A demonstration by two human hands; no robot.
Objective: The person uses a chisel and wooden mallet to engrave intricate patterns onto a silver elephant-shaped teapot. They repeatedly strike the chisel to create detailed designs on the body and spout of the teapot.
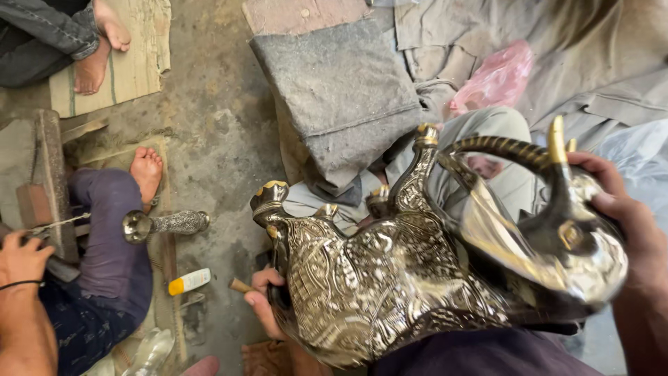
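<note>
Right hand wrapped over the head end of a large engraved silver-and-black metal elephant figure, fingers curled around the top near a gold-tipped tusk. Left hand low against the figure's rump, fingers closed on a short wooden-handled tool whose working end is hidden behind the metal. The elephant lies on its side across the person's lap, legs with gold-coloured feet pointing up and away, the dark ribbed trunk arching over toward the right hand. Beneath it, light grey trousers; beyond the knees, a folded grey felt pad on the concrete floor and a pink plastic bag on grey cloth. To the left, another person sits in purple trousers, bare foot on a mat, one hand gripping a tool at the frame edge. Near that person, an engraved silver metal piece with a round knob and a small white tube with a yellow cap on the floor. A third person's bare feet show at top left.
</note>
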